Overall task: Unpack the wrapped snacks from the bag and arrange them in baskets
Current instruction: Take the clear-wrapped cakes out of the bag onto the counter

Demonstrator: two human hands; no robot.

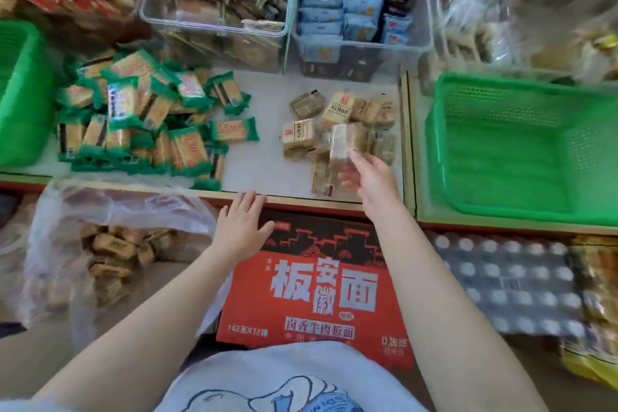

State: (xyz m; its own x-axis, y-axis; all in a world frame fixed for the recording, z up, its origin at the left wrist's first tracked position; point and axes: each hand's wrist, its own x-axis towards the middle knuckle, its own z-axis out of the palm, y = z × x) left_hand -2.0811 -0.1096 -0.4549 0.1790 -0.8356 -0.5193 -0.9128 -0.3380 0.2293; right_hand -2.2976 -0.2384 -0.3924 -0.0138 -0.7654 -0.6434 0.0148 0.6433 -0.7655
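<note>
a: where's the right hand?

b: over the shelf, pinching a brown snack above the brown pile.

a: and the left hand?

b: fingers straight and spread, holding nothing, at the shelf's front edge above a red box.

a: the bag?

b: clear plastic, low on the left, more brown snacks inside.

a: baskets?

b: a green basket stands right of the pile, another green one at far left. a heap of green packs lies between it and the brown pile.
</note>
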